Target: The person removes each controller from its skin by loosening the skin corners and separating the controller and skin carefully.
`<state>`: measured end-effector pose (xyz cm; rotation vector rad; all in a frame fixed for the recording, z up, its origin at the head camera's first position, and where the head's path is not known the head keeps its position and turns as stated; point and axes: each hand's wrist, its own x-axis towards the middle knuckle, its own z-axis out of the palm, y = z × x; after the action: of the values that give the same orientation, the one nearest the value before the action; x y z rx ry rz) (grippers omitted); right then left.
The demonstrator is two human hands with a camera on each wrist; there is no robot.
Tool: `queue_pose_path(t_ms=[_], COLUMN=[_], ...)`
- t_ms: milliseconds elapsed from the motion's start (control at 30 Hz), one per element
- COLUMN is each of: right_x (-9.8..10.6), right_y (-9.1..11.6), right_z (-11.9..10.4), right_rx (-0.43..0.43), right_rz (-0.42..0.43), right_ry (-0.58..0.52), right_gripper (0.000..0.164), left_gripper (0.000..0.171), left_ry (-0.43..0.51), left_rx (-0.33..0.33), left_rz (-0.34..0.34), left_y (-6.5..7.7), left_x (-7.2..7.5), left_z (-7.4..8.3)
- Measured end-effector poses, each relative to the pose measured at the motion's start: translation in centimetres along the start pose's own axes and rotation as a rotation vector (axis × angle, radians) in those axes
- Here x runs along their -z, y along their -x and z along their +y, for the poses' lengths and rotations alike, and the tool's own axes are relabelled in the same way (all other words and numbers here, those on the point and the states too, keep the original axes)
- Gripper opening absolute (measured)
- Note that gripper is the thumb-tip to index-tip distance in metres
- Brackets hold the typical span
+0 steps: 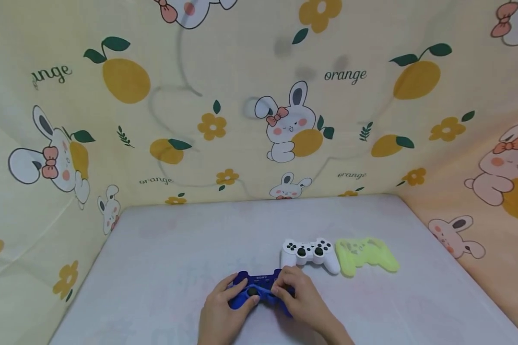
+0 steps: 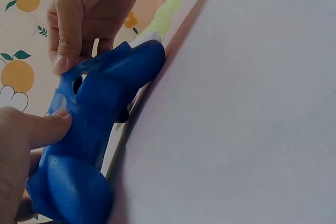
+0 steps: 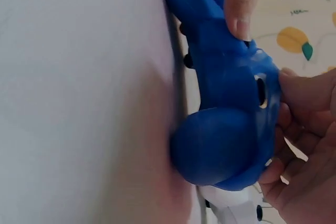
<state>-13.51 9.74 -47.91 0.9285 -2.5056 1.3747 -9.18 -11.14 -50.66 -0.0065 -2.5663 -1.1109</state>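
Observation:
A dark blue game controller (image 1: 261,279) with SONY lettering lies near the front middle of the table, partly wrapped in a brighter blue soft cover (image 1: 237,302). My left hand (image 1: 224,306) grips its left side, the thumb beside a black stick. In the left wrist view that thumb lies across the smooth blue cover (image 2: 86,135). At the other end my right hand (image 1: 302,297) pinches the cover's edge between thumb and fingers. The right wrist view shows a rounded covered handle (image 3: 212,148) close to the table, with the right fingers (image 3: 310,98) at the edge. Part of the controller's right side is hidden.
Behind the right hand stands a white game controller (image 1: 311,251) with black sticks. Beside it, on the right, lies a yellow-green cover (image 1: 366,257) shaped like a controller. Printed cloth walls (image 1: 241,143) rise around the white table (image 1: 177,249).

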Motion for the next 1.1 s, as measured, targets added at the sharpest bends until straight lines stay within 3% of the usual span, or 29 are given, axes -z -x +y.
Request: queue_pose_path(t_ms=[167,367,500,633,900,1100], right_x=[0.4,0.7,1.1,1.6,2.9,2.6], right_y=[0.0,-0.2,-0.4,-0.6,-0.9,-0.6], right_z=[-0.4,-0.9,-1.0,-1.3,-1.2,-0.3], right_rx=[-0.061,-0.24,-0.291,-0.262,-0.141,-0.021], right_rz=[-0.053,-0.004,-0.005,-0.069,-0.17,-0.205], right_ry=[-0.051,-0.035,-0.013,0.003,0.121,0.207], right_gripper=[0.016,0.007,0.002,0.006,0.032,0.042], left_gripper=[0.055,0.054,0.054,0.054,0.035,0.023], left_ry=[0.024,0.044,0.048,0.031,0.119,0.184], left_rx=[0.024,0.048,0.06,0.023,-0.199,-0.24], left_rz=[-0.001,-0.019,-0.039,-0.029,0.001,0.023], left_y=[0.0,0.0,0.0,0.0,0.0,-0.5], left_x=[0.1,0.0,-0.1,-0.3,-0.5,-0.5], left_z=[0.2,0.0,-0.2,-0.3,-0.2,0.0])
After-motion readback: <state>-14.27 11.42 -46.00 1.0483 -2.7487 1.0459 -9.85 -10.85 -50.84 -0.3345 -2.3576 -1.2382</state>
